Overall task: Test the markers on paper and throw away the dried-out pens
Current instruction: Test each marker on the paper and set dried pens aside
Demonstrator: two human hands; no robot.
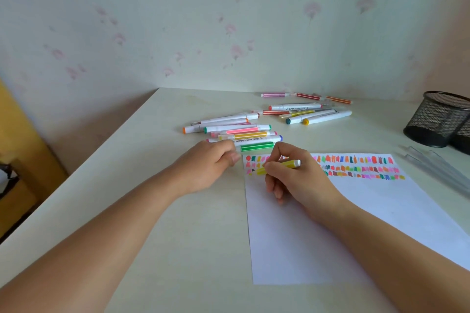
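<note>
**Yellow marker held over the swatch sheet**

A yellow marker (pixel 279 166) is gripped in the right hand (pixel 297 175), pinched between thumb and curled fingers. It is laid almost level over the top left corner of the paper (pixel 305 236), white end pointing right. Its tip is hidden by the fingers, so contact with the sheet cannot be judged. Rows of short colour swatches (pixel 356 168) are seen along the paper's top edge, with the rest of the sheet left blank.

The left hand (pixel 211 168) is placed on the table (pixel 152 198) just left of the paper, fingers curled at the clear end of a green marker (pixel 256 146). Whether that marker is actually held cannot be told.

Behind the green marker a near pile of markers (pixel 236 131) is spread, touching one another. A far group of markers (pixel 312 113) is scattered nearer the wall, apart from the first. A black mesh pen holder (pixel 440 119) is stood at the right edge, and clear plastic tubes (pixel 432 168) are laid in front of it, beside the paper.
</note>
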